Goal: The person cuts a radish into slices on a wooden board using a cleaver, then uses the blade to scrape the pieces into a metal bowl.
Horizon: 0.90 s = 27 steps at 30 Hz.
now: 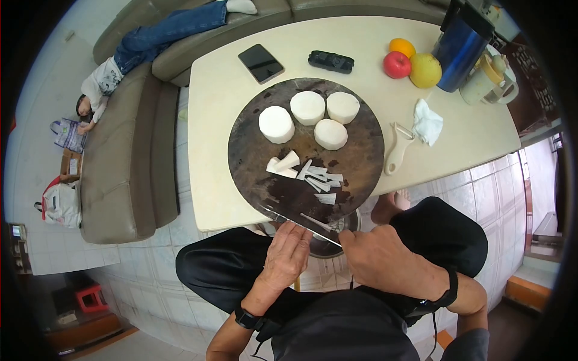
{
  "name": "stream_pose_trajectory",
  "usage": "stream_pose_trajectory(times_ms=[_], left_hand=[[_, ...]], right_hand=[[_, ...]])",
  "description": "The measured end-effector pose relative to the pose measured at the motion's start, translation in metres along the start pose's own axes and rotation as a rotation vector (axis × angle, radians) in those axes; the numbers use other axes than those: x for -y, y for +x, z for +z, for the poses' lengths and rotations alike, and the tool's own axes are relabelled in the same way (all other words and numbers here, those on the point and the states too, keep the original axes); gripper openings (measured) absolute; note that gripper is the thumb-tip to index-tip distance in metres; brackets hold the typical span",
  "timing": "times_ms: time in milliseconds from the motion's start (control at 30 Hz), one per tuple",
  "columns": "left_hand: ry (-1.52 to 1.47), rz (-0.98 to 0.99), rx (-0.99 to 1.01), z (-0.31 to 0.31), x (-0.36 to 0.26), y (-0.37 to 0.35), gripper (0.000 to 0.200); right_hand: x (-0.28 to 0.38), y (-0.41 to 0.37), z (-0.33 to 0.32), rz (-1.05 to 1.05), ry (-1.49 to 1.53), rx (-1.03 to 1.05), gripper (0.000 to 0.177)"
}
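My right hand [376,256] is closed around the handle of a knife [319,230], whose blade points left along the near edge of the round dark chopping board [247,162]. My left hand [286,256] has its fingers pressed together against the blade; whether anything small lies under them is hidden. On the board are several thick white peeled rounds [276,124], which look like radish. Closer to me lie white chunks [284,165] and a scatter of thin white strips [322,180]. A metal bowl [325,249] shows partly below the blade, between my knees.
Across the cream table [211,180] are a phone [261,63], a black case-like object [331,61], an apple [397,64], an orange [402,47], a yellow fruit [425,70], a blue flask [460,48], a jug [487,78], a peeler [398,148] and a crumpled tissue [427,122]. A person [174,33] lies on the sofa.
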<state>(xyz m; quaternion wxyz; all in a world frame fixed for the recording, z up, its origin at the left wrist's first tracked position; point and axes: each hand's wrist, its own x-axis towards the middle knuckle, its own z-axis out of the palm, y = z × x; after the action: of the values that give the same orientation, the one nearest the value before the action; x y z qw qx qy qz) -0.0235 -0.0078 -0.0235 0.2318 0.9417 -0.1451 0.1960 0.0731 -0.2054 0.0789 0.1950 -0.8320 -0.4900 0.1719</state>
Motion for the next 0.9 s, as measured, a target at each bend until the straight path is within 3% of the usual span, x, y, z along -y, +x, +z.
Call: stream_pose_trajectory(times_ms=[533,900], left_hand=[[0.029,0.007,-0.016,0.002,0.0,-0.001,0.038],[0.012,-0.008,-0.015,0.003,0.0,-0.005,0.038]], right_hand=[[-0.004,-0.002,0.006,0.016,0.005,-0.049,0.013],[0.002,0.005,0.005,-0.01,-0.025,-0.014,0.017]])
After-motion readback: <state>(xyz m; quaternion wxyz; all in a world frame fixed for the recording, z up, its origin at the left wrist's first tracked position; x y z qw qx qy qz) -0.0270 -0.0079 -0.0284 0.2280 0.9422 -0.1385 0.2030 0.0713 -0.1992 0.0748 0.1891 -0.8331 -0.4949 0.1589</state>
